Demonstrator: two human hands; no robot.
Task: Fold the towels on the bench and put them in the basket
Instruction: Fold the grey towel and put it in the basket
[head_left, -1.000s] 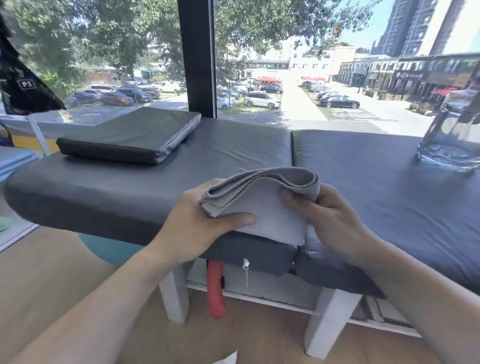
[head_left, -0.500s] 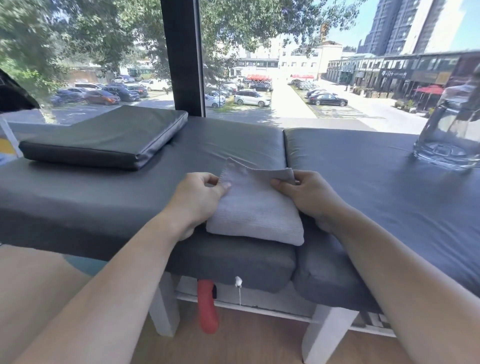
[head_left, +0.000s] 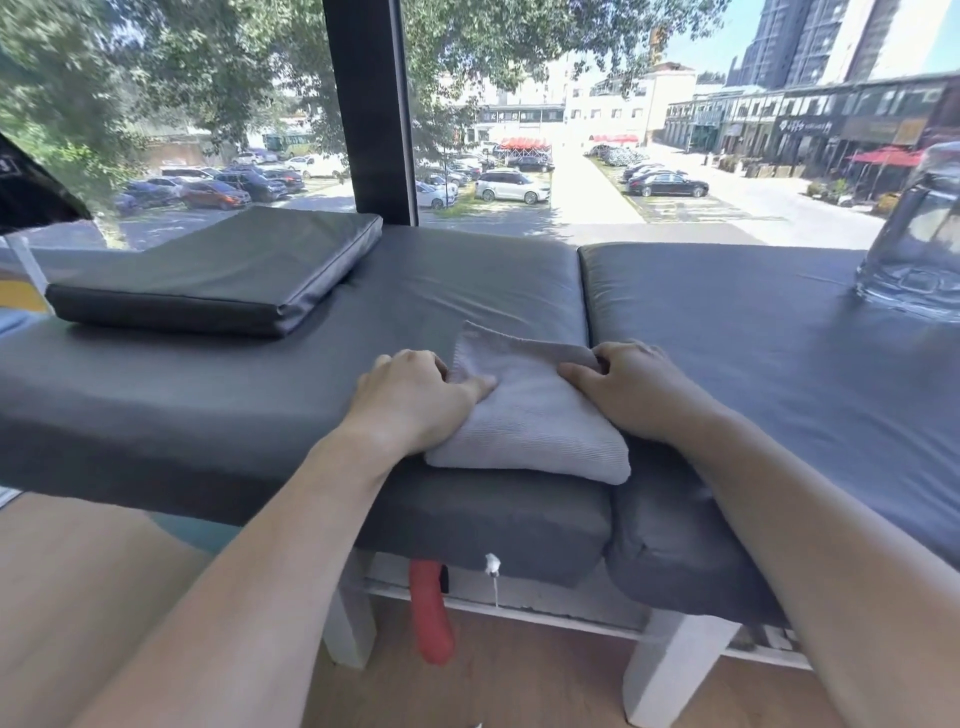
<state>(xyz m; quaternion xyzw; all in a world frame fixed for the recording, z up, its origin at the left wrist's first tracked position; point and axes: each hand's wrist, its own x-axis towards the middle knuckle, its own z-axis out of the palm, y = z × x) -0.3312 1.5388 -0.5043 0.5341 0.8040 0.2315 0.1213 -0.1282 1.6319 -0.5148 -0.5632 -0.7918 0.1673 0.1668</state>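
A light grey towel, folded into a small thick rectangle, lies on the dark grey cushioned bench near its front edge, just left of the seam between two cushions. My left hand rests on the towel's left side, thumb pressing on top. My right hand grips the towel's far right corner, fingers curled over the edge. No basket is in view.
A loose dark cushion lies at the bench's back left. A clear glass vessel stands at the far right. A red strap hangs below the bench between white legs. Windows rise behind the bench; wooden floor lies below.
The towel was held up off the bench a second ago; now it lies flat on the cushion, with both hands lowered onto it and pressing its sides.
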